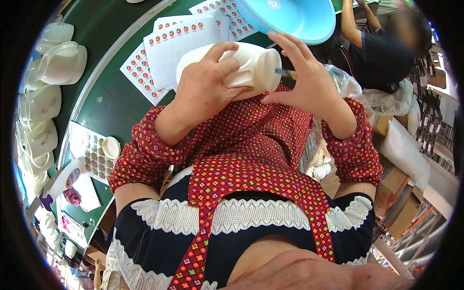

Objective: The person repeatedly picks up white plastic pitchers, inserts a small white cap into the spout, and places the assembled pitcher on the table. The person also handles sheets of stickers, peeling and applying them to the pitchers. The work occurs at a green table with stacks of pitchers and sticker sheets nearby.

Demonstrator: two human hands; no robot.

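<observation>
Two bare hands meet at one white plastic container (256, 59), which lies on its side in front of the chest, near the table edge. Bent over its body, the left hand (205, 86) has hold of it, fingers curled on top and thumb along the side nearer the wearer. Around the rounded end on the right, the right hand (311, 72) stands wide open, fingers and thumb spread in a broad C; whether it touches the container I cannot tell, nor what the small dark piece (288, 73) beside that end is. Just beyond, sheets of red-and-green round stickers (140, 72) and a plain white sheet (186, 44) lie on the green table (110, 105), with a blue basin (316, 35) behind. Judging by the pose, the step in hand is steadying the container while the right hand attends to its end. A next move there would call for a firm left hold and a gentle, even closing of the right fingers.
</observation>
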